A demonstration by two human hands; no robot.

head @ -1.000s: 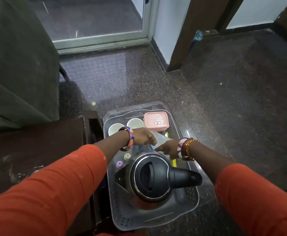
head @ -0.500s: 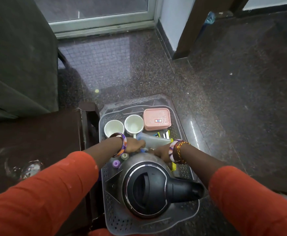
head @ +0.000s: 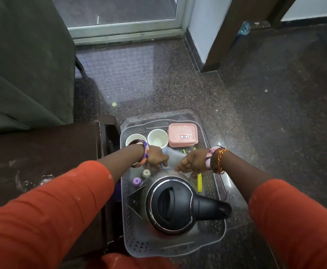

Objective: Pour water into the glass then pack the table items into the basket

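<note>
While both hands, left hand (head: 155,157) & right hand (head: 190,161), pinch the clear pouch (head: 175,156) at kettle's (head: 170,202) 12 o'clock, lay it flat in the basket (head: 178,247).

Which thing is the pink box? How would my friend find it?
Look at the clear plastic basket on the floor, with the big steel kettle at its near end. The pink box sits in the far right corner, beside two white cups. It is the only flat, pink, lidded thing there.
</note>
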